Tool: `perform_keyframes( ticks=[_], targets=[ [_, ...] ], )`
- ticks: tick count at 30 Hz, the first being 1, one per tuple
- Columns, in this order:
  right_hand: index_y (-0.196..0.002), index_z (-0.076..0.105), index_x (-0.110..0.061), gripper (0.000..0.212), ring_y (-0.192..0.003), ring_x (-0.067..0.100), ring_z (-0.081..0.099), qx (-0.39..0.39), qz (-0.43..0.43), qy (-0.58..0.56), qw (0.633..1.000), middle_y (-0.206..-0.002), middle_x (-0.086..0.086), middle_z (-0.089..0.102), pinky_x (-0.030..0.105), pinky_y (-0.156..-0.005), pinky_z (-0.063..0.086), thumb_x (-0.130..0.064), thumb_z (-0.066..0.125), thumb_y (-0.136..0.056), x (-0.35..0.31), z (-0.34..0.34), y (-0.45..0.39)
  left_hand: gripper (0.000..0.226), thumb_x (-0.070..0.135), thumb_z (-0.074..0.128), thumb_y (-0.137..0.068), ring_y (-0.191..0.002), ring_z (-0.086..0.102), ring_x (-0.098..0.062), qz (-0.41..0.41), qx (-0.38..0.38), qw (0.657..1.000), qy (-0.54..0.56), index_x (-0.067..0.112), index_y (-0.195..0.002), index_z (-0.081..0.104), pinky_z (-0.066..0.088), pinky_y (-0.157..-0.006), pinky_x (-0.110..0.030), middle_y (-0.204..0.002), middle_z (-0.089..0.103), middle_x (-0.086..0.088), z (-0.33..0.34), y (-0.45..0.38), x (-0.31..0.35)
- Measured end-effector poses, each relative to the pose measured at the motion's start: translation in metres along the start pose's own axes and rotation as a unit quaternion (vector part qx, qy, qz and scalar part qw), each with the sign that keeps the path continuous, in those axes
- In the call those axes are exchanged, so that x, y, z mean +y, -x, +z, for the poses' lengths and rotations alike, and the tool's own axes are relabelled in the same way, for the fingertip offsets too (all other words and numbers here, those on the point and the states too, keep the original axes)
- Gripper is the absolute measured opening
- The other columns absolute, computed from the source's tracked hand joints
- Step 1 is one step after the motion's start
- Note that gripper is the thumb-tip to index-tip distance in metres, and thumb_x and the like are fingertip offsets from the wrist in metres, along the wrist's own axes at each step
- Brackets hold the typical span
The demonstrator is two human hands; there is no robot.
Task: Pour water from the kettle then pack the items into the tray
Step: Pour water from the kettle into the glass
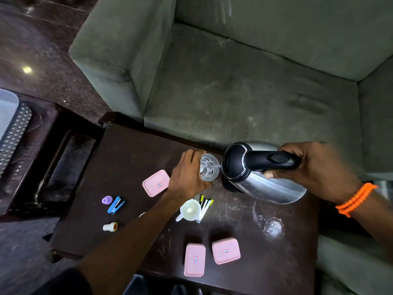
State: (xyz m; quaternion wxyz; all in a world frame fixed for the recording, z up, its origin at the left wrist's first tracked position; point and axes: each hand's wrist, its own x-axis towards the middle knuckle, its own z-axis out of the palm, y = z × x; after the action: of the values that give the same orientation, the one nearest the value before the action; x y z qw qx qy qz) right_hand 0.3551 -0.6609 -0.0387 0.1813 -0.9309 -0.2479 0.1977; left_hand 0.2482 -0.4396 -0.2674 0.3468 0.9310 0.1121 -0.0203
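Right hand [316,167] is wrapped tight round the black handle of the steel kettle [261,173], tipped toward the left hand [189,173], a thin stream of water [215,167] running from the spout. Left hand curls round a clear glass [209,169], steadying it on the dark table [127,158]. Just behind the left wrist sits a white cup [190,210]; a pink box [156,183] lies beside that hand.

On the table [131,158], the kettle [263,179] tilts right of the glass [209,169], cup [190,209] nearer.

dim indoor light | glare on floor [27,69] | edges fisheye-bent
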Motion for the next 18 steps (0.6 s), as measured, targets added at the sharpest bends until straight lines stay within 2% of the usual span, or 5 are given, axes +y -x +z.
perform_keyframes(
  ticks=[7, 13, 18],
  targets=[
    [-0.068, 0.071, -0.018, 0.027, -0.062, 0.004, 0.054, -0.028, 0.002, 0.022, 0.999, -0.054, 0.001, 0.06, 0.02, -0.056, 0.041, -0.027, 0.097, -0.066, -0.013, -0.016, 0.001, 0.088, 0.042, 0.085, -0.055, -0.113, 0.048, -0.02, -0.016, -0.011, 1.0, 0.013, 0.027, -0.133, 0.045, 0.059, -0.074, -0.041, -0.119, 0.047, 0.005, 0.005, 0.001, -0.008],
    [-0.076, 0.077, -0.026, 0.025, -0.08, 0.006, 0.067, -0.031, 0.006, 0.042, 0.999, -0.061, -0.005, 0.072, 0.007, -0.059, 0.043, -0.036, 0.095, -0.061, -0.021, -0.037, 0.005, 0.09, 0.041, 0.085, -0.054, -0.113, 0.048, -0.02, -0.021, -0.023, 0.999, 0.013, 0.025, -0.134, 0.045, 0.058, -0.077, -0.042, -0.12, 0.048, 0.003, 0.007, 0.002, -0.013],
    [-0.075, 0.075, -0.031, 0.026, -0.079, 0.006, 0.068, -0.045, 0.016, 0.08, 0.996, -0.06, -0.01, 0.071, 0.012, -0.06, 0.044, -0.041, 0.095, -0.062, -0.022, -0.049, 0.009, 0.089, 0.041, 0.085, -0.056, -0.112, 0.051, -0.022, -0.017, -0.023, 1.0, 0.014, 0.023, -0.134, 0.046, 0.058, -0.079, -0.043, -0.12, 0.049, 0.001, 0.007, 0.002, -0.017]
  ],
)
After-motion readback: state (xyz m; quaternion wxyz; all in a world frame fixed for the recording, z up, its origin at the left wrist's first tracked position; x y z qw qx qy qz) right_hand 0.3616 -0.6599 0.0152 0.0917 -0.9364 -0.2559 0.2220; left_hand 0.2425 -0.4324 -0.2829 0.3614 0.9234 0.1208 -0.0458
